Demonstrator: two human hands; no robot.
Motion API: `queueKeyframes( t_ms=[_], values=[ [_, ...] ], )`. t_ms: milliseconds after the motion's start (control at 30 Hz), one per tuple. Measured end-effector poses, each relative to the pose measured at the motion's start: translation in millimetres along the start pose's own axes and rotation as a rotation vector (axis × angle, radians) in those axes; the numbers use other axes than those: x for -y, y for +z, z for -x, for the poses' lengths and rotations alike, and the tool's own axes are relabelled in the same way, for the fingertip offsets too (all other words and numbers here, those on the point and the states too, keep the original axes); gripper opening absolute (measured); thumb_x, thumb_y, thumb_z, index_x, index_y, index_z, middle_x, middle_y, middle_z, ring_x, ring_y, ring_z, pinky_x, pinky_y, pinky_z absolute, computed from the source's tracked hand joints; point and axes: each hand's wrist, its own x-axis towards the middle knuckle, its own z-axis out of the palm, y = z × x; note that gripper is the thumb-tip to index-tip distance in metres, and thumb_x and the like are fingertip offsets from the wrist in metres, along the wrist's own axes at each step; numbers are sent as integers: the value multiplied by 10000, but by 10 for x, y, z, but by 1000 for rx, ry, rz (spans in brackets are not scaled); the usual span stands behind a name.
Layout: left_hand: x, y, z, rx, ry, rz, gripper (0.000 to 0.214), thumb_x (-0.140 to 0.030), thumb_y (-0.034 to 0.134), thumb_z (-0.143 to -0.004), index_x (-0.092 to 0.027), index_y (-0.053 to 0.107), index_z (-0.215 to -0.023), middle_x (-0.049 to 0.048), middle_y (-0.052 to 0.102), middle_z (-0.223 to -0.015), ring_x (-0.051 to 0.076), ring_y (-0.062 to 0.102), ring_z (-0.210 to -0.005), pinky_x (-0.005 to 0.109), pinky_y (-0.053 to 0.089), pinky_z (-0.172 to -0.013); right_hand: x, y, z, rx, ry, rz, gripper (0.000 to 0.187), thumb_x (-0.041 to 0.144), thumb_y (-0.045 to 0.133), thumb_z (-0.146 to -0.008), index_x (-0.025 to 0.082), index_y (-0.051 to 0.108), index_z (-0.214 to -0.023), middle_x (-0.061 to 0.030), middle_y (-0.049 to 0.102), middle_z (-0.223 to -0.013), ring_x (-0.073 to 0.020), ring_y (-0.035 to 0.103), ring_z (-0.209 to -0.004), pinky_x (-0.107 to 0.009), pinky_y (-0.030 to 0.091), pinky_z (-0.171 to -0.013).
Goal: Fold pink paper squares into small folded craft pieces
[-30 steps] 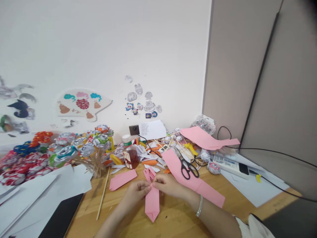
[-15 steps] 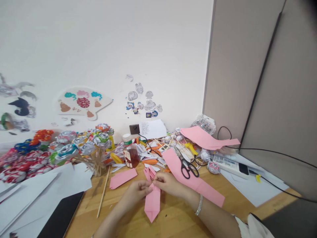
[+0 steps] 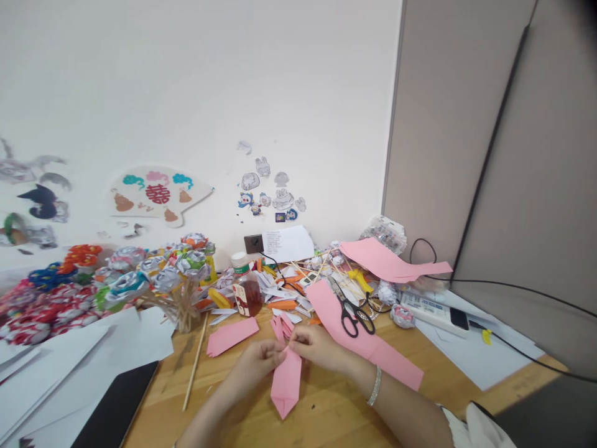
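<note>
A folded strip of pink paper (image 3: 286, 381) hangs toward me between both hands, its near end creased to a point. My left hand (image 3: 259, 363) pinches it from the left, thumb and fingers closed. From the right, my right hand (image 3: 313, 346) pinches it at nearly the same spot, the fingertips almost meeting. Just beyond the fingers, narrow pink folds (image 3: 281, 325) stick up. To the left lies a small stack of pink paper pieces (image 3: 232, 336). Right of my hands, black-handled scissors (image 3: 355, 317) rest on a long pink sheet (image 3: 321, 302).
A thin wooden stick (image 3: 195, 361) lies left of my forearm. Paper flowers (image 3: 125, 283) crowd the back left beside white sheets (image 3: 93, 342). A jar (image 3: 247, 292) stands among paper scraps at the back. A power strip (image 3: 433, 311) and cables lie on the right.
The near pointed end of the pink paper has swung slightly left. Both hands keep their pinch in nearly the same place.
</note>
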Motion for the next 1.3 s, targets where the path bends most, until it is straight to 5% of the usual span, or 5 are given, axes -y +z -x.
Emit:
queueKeyframes(
  t_ms=[467,833,1033,1300],
  values=[
    [232,-73,-99,-46,52,-80,348,-453,665,-571,-121,569,-603,-38,473,-500,86,379,-481,199,241,-472,6,30,28,16,-35,190,107,199,492,-741,153,542,-658,46,445,-557,-75,377,-515,-178,234,-452],
    [282,-126,-164,-142,93,-207,342,-454,642,-607,-130,536,-573,-56,431,-500,81,347,-485,191,230,-464,-19,41,20,38,-29,98,229,309,457,-785,151,488,-623,51,394,-549,-70,342,-502,-184,225,-446],
    [285,-136,-180,-54,95,-196,373,-484,645,-591,-121,576,-638,-20,518,-557,104,410,-521,197,274,-482,-41,60,9,28,-69,161,282,287,460,-768,161,360,-536,57,307,-523,-63,292,-488,-191,183,-440],
    [251,-141,-156,5,147,-359,391,-498,541,-688,-165,415,-528,-73,321,-512,77,272,-488,201,200,-455,22,17,21,24,-62,74,232,178,443,-739,163,330,-537,60,299,-525,-60,294,-494,-179,190,-435]
  ],
)
